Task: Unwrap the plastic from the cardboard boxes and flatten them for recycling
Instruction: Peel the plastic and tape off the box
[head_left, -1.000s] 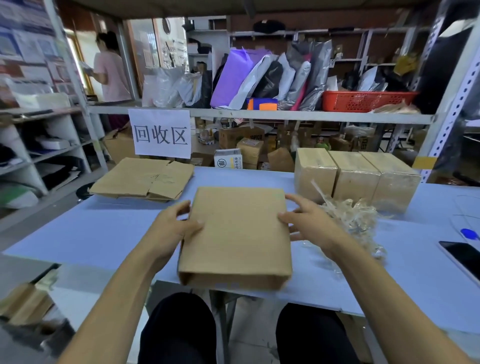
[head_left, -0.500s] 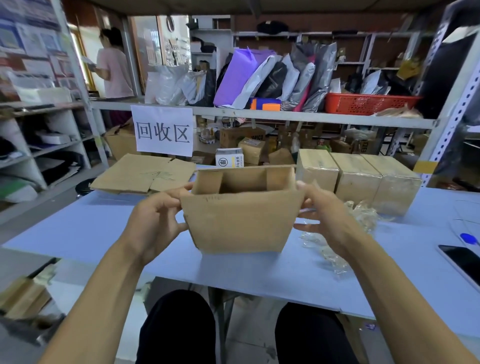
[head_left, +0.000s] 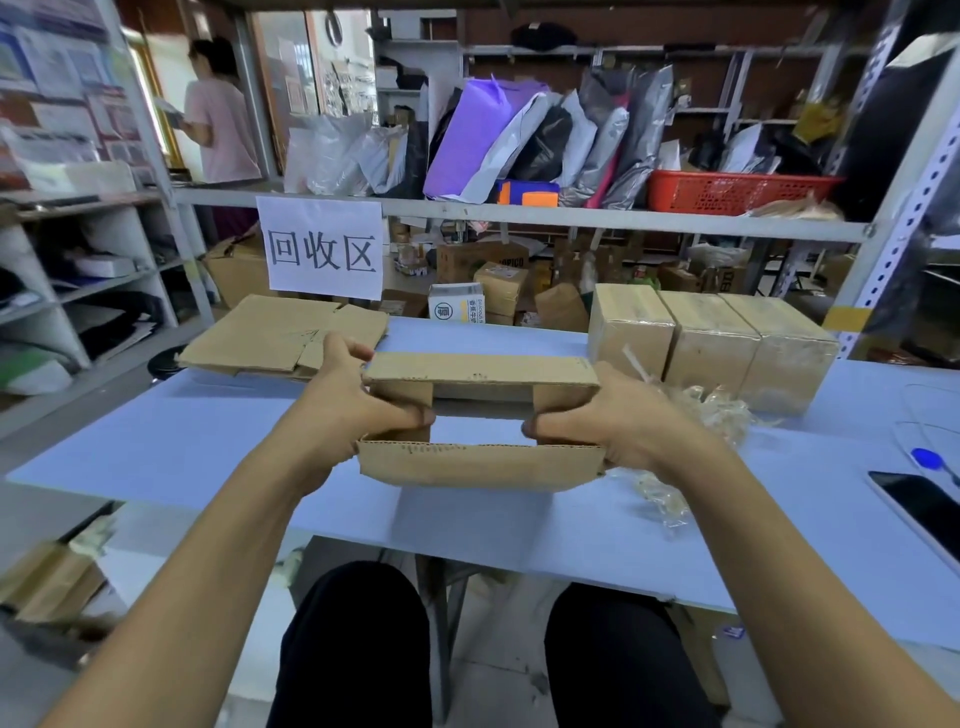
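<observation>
Gripping the open box (head_left: 480, 415) at both ends above the table (head_left: 182, 441), left hand (head_left: 358, 410) and right hand (head_left: 618, 421) curled around the side flaps. Probably risking crumpling instead of folding flat if squeezing off the creases.

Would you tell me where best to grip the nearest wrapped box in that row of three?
Grip the leftmost wrapped box by its top and near face, coming from its free left side; its right side presses against the neighbouring box, leaving no finger room.
</observation>
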